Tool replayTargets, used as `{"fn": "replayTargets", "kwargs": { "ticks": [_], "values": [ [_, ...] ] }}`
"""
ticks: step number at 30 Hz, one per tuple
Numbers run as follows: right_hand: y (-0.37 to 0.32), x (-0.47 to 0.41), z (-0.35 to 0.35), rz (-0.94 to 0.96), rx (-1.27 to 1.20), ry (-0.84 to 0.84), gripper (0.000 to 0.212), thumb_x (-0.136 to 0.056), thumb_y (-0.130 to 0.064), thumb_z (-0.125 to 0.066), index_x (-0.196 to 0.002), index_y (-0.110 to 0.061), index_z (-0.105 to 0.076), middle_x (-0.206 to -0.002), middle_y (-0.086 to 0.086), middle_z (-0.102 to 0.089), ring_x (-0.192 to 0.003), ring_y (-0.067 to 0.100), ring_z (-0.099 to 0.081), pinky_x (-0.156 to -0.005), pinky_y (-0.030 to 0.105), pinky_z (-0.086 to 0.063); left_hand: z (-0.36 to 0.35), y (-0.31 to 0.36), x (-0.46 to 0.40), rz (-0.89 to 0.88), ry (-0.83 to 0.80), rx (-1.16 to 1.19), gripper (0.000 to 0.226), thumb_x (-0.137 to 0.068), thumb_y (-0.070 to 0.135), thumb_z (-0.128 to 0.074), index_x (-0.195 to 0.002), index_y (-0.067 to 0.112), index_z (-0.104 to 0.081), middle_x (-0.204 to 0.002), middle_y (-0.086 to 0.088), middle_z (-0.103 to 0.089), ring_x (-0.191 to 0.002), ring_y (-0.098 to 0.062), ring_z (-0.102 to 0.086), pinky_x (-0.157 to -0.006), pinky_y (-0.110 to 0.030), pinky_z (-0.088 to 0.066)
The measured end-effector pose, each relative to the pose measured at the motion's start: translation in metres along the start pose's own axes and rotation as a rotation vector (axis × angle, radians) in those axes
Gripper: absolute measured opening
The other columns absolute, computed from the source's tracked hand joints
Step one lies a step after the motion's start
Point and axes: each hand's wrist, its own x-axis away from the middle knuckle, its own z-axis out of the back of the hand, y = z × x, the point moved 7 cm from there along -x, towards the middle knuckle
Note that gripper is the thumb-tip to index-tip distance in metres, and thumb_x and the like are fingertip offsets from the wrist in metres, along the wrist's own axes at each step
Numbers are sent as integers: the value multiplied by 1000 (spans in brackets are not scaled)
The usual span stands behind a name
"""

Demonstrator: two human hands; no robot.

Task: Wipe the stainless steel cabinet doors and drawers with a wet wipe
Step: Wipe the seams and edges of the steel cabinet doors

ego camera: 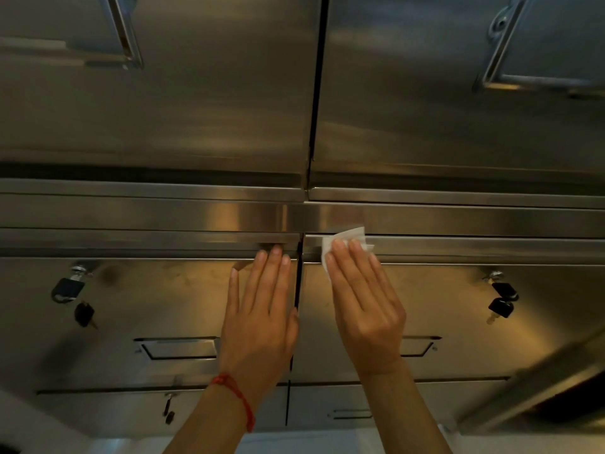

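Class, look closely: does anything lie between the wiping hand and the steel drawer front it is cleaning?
Only the white wet wipe itself, pressed by the right hand against the right stainless steel drawer at its top edge. Nothing else visible intervenes.

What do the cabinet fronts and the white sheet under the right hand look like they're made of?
Cabinet fronts: brushed stainless steel by the look, with grey sheen and streaky reflections. White sheet: thin, soft, creased, probably a nonwoven wet wipe. The right hand presses it flat.

Brushed, glossy steel drawer fronts (170, 290) — smudged, thin white wipe (343, 239), matt black padlocks (65, 288), red string bracelet (235, 394)
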Motion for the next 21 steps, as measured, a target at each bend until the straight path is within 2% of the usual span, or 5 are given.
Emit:
{"fn": "replayTargets", "kwargs": {
  "ticks": [5,10,14,21],
  "values": [
    [-5,0,-3,-45,-17,25,28,-86,1,-65,-114,1,-63,-126,17,-56,-120,28,-54,-99,39,-46,-2,0,0,5,3,-29,60,-85,22,-41,-140,2,-26,-146,-17,-28,-137,-29,-24,-108,-58,-24],
    [5,0,1,32,-26,-7,30,-85,2,-66,-115,-1,-64,-126,16,-57,-121,26,-53,-100,38,-46,-5,1,0,19,9,-23,62,-86,24,-40,-141,2,-24,-147,-17,-25,-138,-29,-21,-111,-53,-18],
    [8,2,3,-17,-7,11,31,-83,1,-69,-113,0,-64,-124,17,-58,-118,28,-55,-99,40,-46,-4,1,0,20,18,-41,62,-86,25,-40,-141,1,-24,-149,-18,-26,-138,-30,-21,-111,-53,-19],
    [-7,-3,-3,45,-19,-8,28,-89,-2,-62,-117,-4,-63,-127,13,-56,-122,24,-52,-103,39,-43,-4,2,0,28,40,-47,63,-85,24,-43,-141,0,-25,-146,-18,-27,-138,-29,-22,-111,-51,-17]
  ]
}}
